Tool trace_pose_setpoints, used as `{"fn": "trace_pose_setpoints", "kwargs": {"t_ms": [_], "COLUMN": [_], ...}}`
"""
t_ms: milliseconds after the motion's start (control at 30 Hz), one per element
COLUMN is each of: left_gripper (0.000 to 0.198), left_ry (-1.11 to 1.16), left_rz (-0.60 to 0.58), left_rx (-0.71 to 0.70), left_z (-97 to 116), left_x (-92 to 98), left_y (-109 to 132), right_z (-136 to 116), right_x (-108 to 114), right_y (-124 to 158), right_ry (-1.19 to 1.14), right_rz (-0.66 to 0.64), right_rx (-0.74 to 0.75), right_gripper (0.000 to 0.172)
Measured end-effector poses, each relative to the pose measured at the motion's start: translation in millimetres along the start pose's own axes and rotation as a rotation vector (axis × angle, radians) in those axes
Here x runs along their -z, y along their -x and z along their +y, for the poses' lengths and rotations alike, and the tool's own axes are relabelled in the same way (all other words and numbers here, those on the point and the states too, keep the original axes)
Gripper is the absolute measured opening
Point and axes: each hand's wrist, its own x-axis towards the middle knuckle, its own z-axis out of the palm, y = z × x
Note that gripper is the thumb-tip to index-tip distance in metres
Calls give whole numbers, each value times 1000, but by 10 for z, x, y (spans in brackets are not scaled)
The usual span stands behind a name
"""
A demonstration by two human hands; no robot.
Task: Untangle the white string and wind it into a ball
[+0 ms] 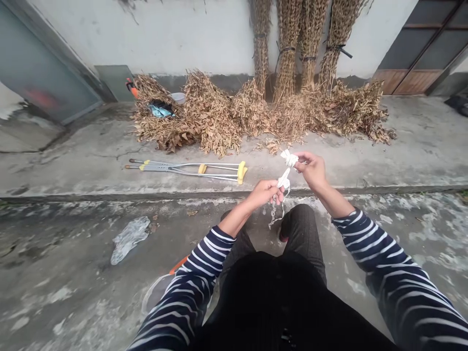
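Between my hands is a white cloth-like strip (284,178), bunched into a knot-like clump at its upper end. My right hand (311,168) pinches that upper clump between thumb and fingers. Lower and to the left, my left hand (266,191) is closed on another part of the strip, where more of it is gathered. A thin, crinkled white tail dangles below the left hand, in front of my knees. Whether the strip is cloth or plastic I cannot tell.
A pair of crutches (186,168) with yellow pads lies on the raised concrete ledge (73,170). Dried plant bundles (212,114) line the wall behind. A clear plastic bag (130,239) lies on the lower ground at left. A metal-grey door (47,53) stands far left.
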Motion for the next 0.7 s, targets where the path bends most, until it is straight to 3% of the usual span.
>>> {"fn": "trace_pose_setpoints", "kwargs": {"t_ms": [67,200,300,400,500,700], "left_gripper": [14,12,10,10,13,19], "left_ry": [-16,-25,9,35,31,178], "left_rz": [5,-17,-73,-184,-209,17], "left_rx": [21,147,184,125,62,106], "left_z": [-16,-122,-147,-17,199,372], "left_x": [-7,22,51,115,265,577], "left_y": [29,91,156,186,129,-92], "right_z": [90,205,274,376,477,475], "right_x": [12,42,74,105,137,138], "right_y": [3,54,95,162,292,624], "right_ry": [238,614,858,1021,1016,628], "right_rz": [12,-14,-100,-215,-321,-431], "right_rx": [193,487,552,526,505,555], "right_gripper": [19,28,31,33,34,34]}}
